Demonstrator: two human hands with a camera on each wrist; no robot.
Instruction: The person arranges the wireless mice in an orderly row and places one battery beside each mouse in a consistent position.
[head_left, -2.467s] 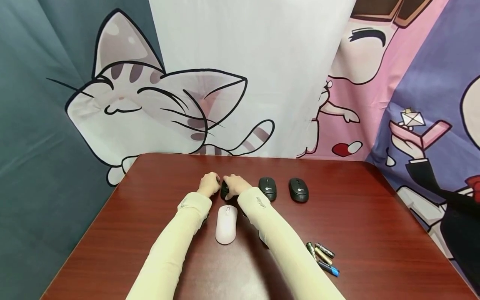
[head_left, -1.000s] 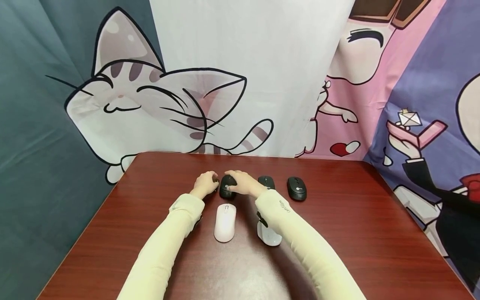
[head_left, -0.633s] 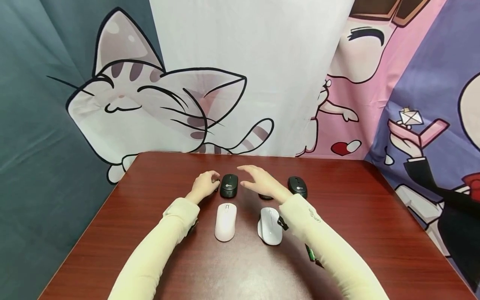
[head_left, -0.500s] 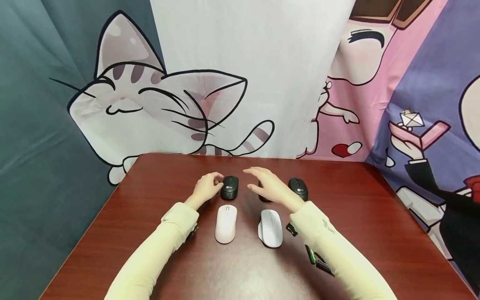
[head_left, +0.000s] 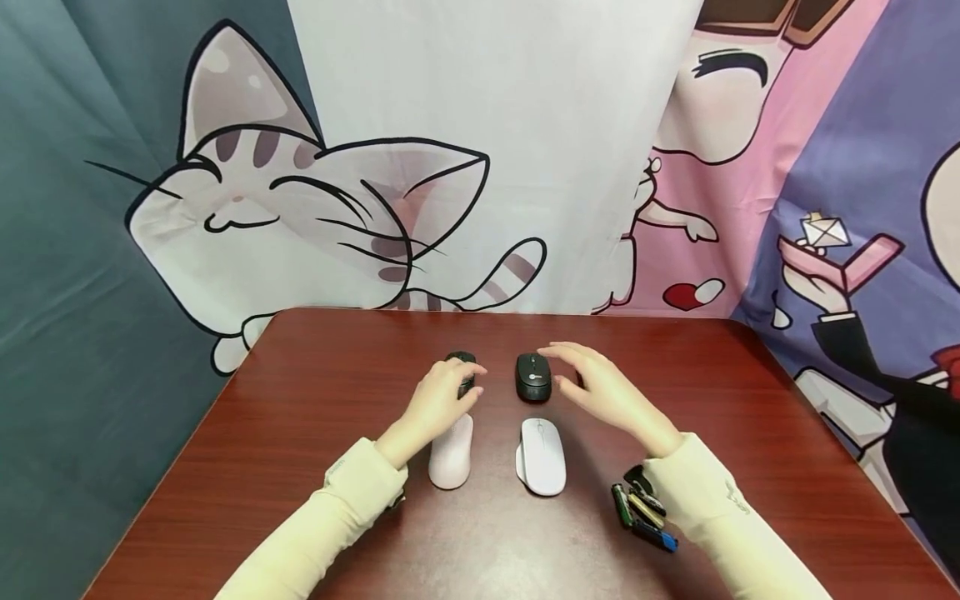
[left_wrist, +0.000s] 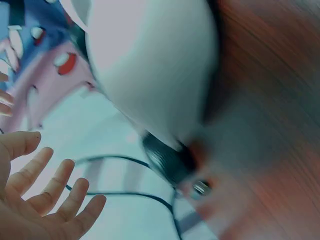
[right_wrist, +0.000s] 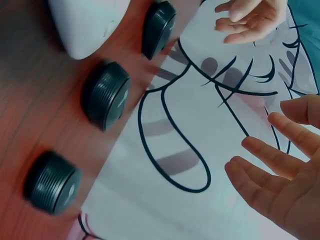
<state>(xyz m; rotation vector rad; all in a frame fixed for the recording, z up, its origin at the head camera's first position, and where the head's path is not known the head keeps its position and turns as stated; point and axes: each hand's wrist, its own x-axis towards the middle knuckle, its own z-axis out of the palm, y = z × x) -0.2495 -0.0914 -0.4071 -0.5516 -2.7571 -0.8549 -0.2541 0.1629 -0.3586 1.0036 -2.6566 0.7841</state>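
My left hand (head_left: 438, 400), fingers extended, hovers over the left black mouse (head_left: 464, 358) and the upper end of a pinkish-white mouse (head_left: 450, 461). Its palm and spread fingers hold nothing in the left wrist view, where a small upright metallic cylinder (left_wrist: 201, 188) stands beside a black mouse (left_wrist: 170, 160). My right hand (head_left: 607, 396) is apart from the middle black mouse (head_left: 533, 379), to its right, fingers loosely extended. It covers most of the right black mouse, which shows whole in the right wrist view (right_wrist: 52, 182).
A white mouse (head_left: 543, 458) lies in front of the middle black one. Several batteries (head_left: 645, 510) lie grouped near my right sleeve (head_left: 697, 492) on the brown table (head_left: 300, 442). A printed cloth (head_left: 525, 108) hangs behind the table's far edge.
My right hand has let go of the left black mouse and moved right, past the middle one. My left hand has drawn off the spot left of that mouse and come right and nearer.
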